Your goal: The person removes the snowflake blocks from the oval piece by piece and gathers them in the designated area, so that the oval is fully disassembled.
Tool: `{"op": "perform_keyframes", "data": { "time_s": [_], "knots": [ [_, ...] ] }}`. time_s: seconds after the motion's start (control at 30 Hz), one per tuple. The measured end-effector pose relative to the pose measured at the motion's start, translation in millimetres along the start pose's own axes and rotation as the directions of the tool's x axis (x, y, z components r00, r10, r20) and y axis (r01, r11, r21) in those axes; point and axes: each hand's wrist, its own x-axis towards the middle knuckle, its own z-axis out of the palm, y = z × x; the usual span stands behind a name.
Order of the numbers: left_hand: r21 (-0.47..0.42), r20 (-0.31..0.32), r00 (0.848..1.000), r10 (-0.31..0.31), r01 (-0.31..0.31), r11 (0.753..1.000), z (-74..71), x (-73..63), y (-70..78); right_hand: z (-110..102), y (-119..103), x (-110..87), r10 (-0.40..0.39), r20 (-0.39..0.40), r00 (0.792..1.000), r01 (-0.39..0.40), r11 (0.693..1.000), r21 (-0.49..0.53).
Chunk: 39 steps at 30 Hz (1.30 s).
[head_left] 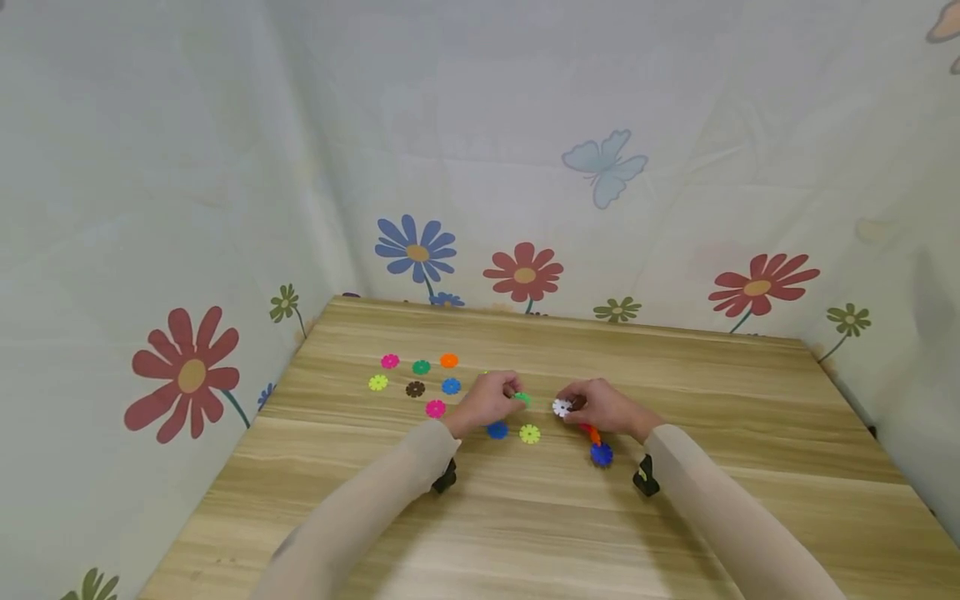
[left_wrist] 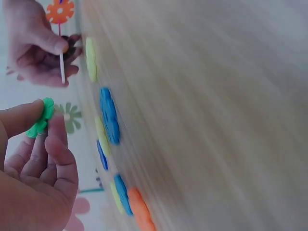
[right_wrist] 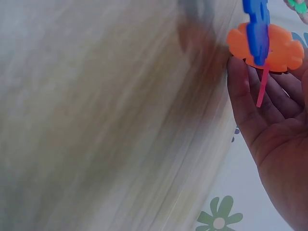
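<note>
My left hand (head_left: 489, 400) pinches a green notched plastic disc (left_wrist: 41, 118) between thumb and fingertips, above the table. Held in my right hand (head_left: 611, 408) is a chain of interlocked notched discs. Its white disc (head_left: 561, 407) points toward the green one, with a gap between them. An orange disc (right_wrist: 284, 48), a pink disc (right_wrist: 263, 89) seen edge-on and a blue disc (head_left: 602, 454) hang at the chain's near end. A dark disc (left_wrist: 70, 48) sits among the right fingers, partly covered.
Several loose discs lie flat on the wooden table (head_left: 675, 542), mostly left of the hands. A yellow disc (head_left: 529, 434) and a blue disc (head_left: 497, 430) are close to my left hand. Behind the table hangs a flower-printed cloth (head_left: 480, 167).
</note>
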Motion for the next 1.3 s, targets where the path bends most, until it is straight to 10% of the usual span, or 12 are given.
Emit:
{"op": "perform_keyframes", "data": {
  "time_s": [0.47, 0.73, 1.3],
  "knots": [
    [-0.14, 0.035, 0.995, -0.094, 0.098, 0.985, -38.2, -23.9, -27.8, 2.8, 3.4, 1.1, 0.034, 0.001, 0.999, -0.034, 0.999, -0.005],
    [-0.049, -0.061, 0.994, -0.092, 0.09, 0.995, -63.6, -41.7, -43.8, 5.3, 1.5, 1.3, 0.05, -0.006, 0.999, -0.05, 0.999, -0.015],
    [-0.08, -0.054, 0.987, -0.149, 0.144, 0.986, -108.1, -73.3, -85.8, 7.3, 0.8, 2.9, 0.075, -0.016, 0.997, -0.076, 0.997, -0.018]
  ]
}}
